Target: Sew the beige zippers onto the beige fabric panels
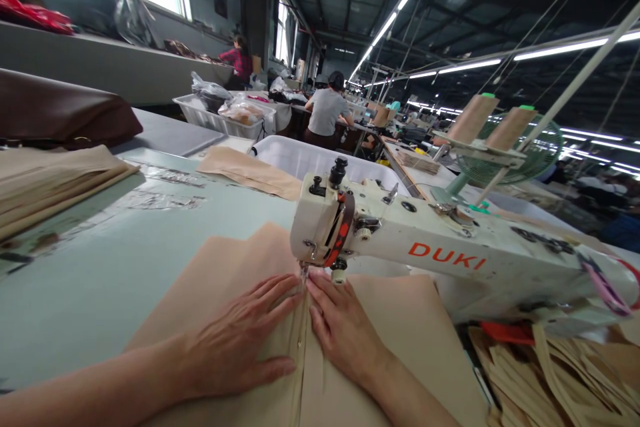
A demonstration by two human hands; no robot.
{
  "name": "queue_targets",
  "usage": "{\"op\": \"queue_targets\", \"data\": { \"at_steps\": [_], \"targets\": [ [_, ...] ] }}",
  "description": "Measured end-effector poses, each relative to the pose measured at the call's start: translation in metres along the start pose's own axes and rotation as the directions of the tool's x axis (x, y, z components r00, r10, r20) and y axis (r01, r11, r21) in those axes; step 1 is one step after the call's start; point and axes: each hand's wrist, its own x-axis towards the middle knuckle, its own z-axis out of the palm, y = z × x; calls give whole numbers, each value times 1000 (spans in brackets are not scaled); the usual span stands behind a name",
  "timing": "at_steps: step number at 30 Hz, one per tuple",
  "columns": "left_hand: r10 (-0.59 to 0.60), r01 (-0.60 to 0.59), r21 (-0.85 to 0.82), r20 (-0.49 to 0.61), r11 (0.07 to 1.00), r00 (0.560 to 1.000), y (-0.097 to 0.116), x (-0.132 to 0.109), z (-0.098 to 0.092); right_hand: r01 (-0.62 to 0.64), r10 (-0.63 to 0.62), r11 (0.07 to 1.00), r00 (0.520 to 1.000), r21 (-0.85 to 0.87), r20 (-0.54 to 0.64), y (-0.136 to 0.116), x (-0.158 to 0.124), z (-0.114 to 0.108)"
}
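A tan fabric panel (400,327) lies under the head of a white sewing machine (390,227) marked DUKI. Down its middle runs a zipper (299,340), lined up with the presser foot (303,271). My left hand (245,333) rests flat on the panel left of the zipper, fingers stretched toward the foot and thumb spread. On the other side my right hand (345,327) presses flat on the panel, its fingertips close beside the foot and partly behind the machine head. The needle's tip is too small to make out.
Stacked tan pieces (60,180) and a brown leather piece (65,110) lie at the left. Behind the machine stands a white bin (320,150). Thread cones (473,117) rise at the right, above tan strips (560,373). Pink-handled scissors (605,287) rest on the machine. Two people work farther back.
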Motion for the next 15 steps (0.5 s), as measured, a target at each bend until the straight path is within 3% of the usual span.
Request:
{"op": "queue_targets", "data": {
  "at_steps": [7, 15],
  "targets": [
    [60, -61, -17, -73, 998, 996, 0, -2, -2, -8, 8, 1000, 1000, -27, 2, -2, -3, 2],
    [53, -53, 6, -42, 999, 998, -4, 1, -2, 31, -32, 998, 999, -50, -26, 4, -1, 6]
  ]
}}
